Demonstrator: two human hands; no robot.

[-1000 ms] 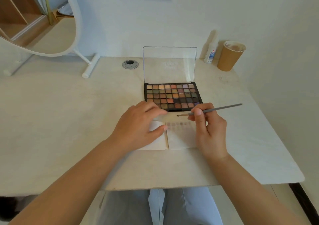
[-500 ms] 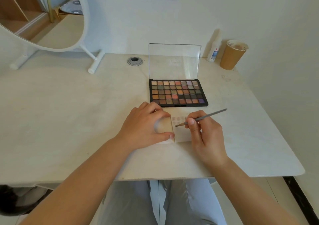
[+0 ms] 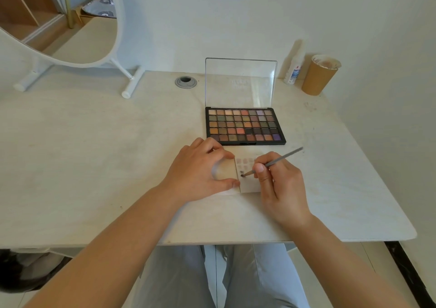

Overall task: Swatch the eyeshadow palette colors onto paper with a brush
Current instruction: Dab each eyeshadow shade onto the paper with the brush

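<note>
The black eyeshadow palette (image 3: 245, 125) lies open on the table, its clear lid standing upright behind several rows of colour pans. Just in front of it lies the white paper (image 3: 247, 182), folded open like a small booklet, with faint pinkish swatches near its top. My right hand (image 3: 280, 187) pinches a thin grey brush (image 3: 276, 162); the brush tip touches the right page, where a dark mark shows. My left hand (image 3: 200, 173) rests on the left page, thumb and index finger spread and pressing it flat.
A round white-framed mirror (image 3: 70, 24) on a stand occupies the back left. At the back right stand a brown paper cup (image 3: 318, 75) and a small white bottle (image 3: 293, 70). A cable grommet (image 3: 186, 82) sits behind the palette. The table's front edge runs just above my knees.
My right hand brought the brush from beside the palette down to the paper, where its tip now touches a dark mark. My left hand stayed on the left page.
</note>
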